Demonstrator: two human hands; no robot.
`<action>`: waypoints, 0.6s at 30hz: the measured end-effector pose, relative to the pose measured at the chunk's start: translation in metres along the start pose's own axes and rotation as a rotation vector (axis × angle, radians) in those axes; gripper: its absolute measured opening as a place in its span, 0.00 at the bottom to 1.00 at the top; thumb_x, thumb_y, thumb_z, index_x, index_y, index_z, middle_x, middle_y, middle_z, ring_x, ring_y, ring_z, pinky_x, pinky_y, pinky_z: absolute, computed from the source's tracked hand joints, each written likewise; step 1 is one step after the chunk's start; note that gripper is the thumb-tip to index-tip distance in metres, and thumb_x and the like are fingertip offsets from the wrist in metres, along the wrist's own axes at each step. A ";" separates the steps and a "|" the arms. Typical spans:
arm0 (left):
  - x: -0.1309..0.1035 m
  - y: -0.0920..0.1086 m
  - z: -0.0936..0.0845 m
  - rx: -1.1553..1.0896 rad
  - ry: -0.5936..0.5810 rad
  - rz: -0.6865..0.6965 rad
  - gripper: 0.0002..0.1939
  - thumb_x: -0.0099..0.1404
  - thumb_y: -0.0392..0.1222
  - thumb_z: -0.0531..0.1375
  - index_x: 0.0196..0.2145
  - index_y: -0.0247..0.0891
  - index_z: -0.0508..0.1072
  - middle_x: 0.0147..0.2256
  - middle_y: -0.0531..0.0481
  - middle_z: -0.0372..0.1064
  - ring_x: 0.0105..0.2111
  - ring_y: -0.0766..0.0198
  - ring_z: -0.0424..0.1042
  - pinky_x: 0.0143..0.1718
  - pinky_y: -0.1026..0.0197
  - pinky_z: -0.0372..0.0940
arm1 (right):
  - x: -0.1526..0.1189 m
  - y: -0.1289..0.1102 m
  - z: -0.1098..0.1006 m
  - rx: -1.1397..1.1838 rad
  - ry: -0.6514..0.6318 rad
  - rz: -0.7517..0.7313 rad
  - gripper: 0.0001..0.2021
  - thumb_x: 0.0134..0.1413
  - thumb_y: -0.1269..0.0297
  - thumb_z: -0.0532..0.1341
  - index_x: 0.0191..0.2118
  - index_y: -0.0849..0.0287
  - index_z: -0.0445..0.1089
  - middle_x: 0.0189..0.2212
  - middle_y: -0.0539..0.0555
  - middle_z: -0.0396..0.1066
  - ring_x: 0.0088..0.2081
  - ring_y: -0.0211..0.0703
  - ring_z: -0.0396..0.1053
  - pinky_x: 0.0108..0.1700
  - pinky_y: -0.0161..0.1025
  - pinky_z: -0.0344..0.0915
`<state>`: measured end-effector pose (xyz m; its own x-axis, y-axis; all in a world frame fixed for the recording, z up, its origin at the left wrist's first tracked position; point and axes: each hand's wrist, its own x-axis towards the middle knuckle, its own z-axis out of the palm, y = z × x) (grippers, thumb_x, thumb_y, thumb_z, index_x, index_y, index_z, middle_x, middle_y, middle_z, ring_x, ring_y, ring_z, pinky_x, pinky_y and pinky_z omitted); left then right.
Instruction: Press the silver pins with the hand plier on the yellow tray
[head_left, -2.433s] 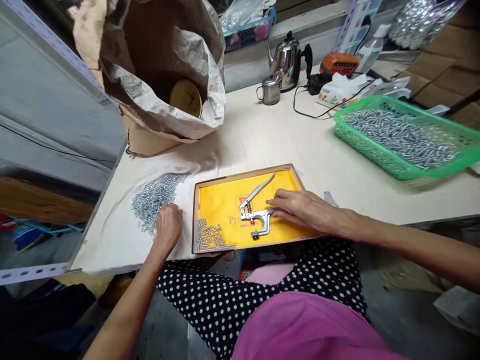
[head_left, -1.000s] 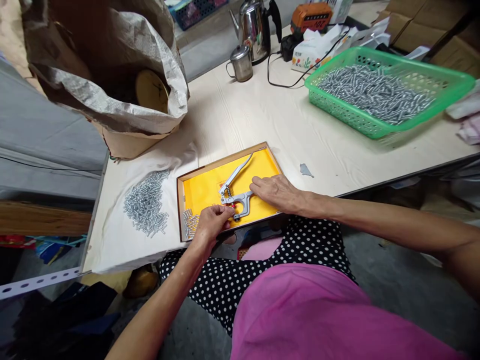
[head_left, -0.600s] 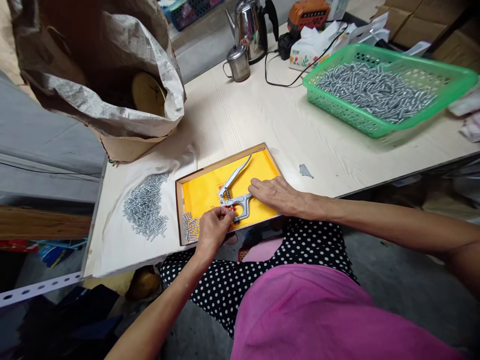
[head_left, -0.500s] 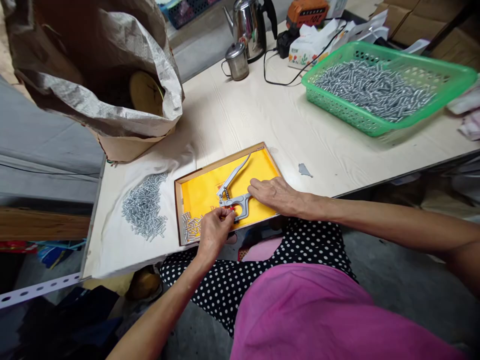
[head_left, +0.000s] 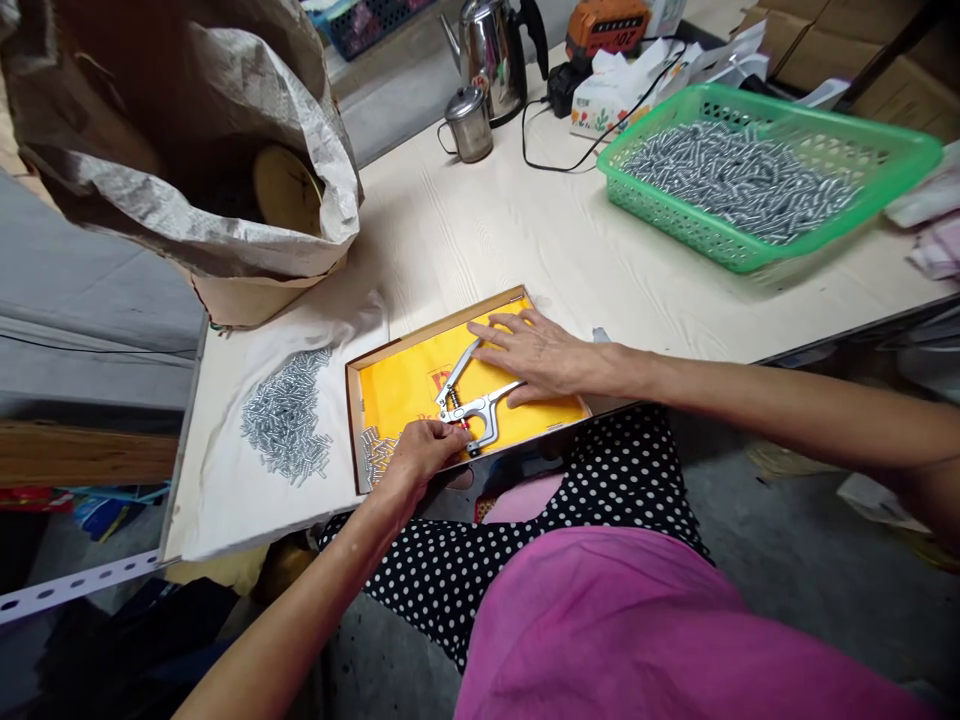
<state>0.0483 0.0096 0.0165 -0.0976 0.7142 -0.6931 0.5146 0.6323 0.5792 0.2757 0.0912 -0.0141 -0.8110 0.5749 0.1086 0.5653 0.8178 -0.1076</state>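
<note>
Spread wide, the right hand [head_left: 534, 355] covered the handle ends of a silver metal plier-shaped press [head_left: 477, 407] in a yellow-lined brown cardboard tray [head_left: 391, 388]; the left hand [head_left: 424, 452] bunched beside the press's mouth, its grip impossible to tell.

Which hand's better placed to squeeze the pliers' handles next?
Right, I'd say: the right hand is spread over the ends of both handles of the pliers. The left hand is at the opposite end.
</note>
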 end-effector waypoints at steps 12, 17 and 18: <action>-0.004 0.000 -0.002 0.211 0.091 0.020 0.19 0.55 0.52 0.66 0.19 0.35 0.70 0.18 0.52 0.64 0.18 0.68 0.60 0.21 0.64 0.54 | 0.023 0.011 -0.009 -0.041 -0.183 0.013 0.27 0.51 0.43 0.65 0.46 0.62 0.71 0.44 0.59 0.68 0.46 0.53 0.60 0.47 0.47 0.54; -0.007 0.012 0.012 0.660 0.434 0.673 0.18 0.61 0.48 0.65 0.45 0.36 0.74 0.48 0.40 0.71 0.45 0.52 0.70 0.45 0.52 0.68 | 0.006 -0.002 -0.016 -0.063 -0.090 0.042 0.24 0.55 0.47 0.64 0.45 0.64 0.70 0.44 0.60 0.68 0.45 0.52 0.60 0.45 0.45 0.54; -0.005 0.017 0.018 0.735 0.438 0.764 0.24 0.61 0.47 0.65 0.52 0.36 0.70 0.54 0.37 0.67 0.51 0.50 0.67 0.50 0.49 0.66 | 0.004 -0.005 -0.018 -0.068 -0.070 0.053 0.24 0.55 0.48 0.64 0.46 0.65 0.69 0.44 0.61 0.68 0.45 0.53 0.60 0.45 0.45 0.54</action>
<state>0.0725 0.0115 0.0223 0.2403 0.9704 0.0248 0.9260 -0.2368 0.2939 0.2721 0.0899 0.0046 -0.7866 0.6165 0.0349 0.6150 0.7873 -0.0440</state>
